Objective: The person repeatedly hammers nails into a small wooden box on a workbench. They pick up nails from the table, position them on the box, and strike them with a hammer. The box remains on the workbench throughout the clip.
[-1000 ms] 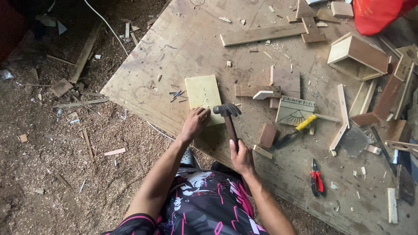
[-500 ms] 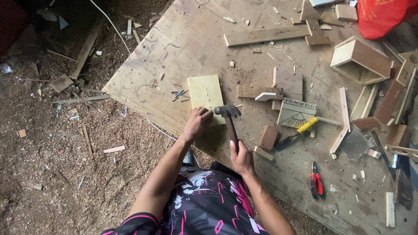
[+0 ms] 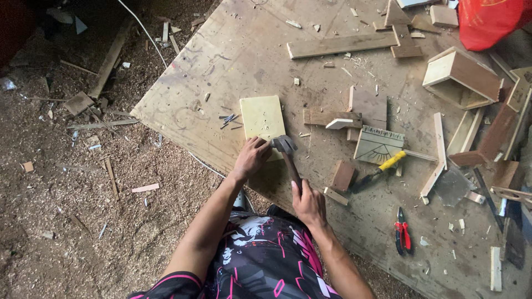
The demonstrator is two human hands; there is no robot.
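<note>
Right hand [image 3: 309,204] gripping claw hammer [image 3: 288,155] by its dark handle; left hand [image 3: 252,158], fingers curled, pressing the flat pale rectangular board [image 3: 261,117] onto the scuffed plywood table [image 3: 233,55].

Illumination is soft, diffuse daylight with no single strong source evident. The plywood board [image 3: 233,61] is evenly lit and shows no glare. Shadows are faint and short; a weak one lies beneath the hammer [image 3: 288,155] and both forearms. The upper left corner falls into deep shade. Focus is sharp across the centre. Wide-angle distortion bends straight edges near the frame borders. The red bag [image 3: 487,22] appears oversaturated.
</note>
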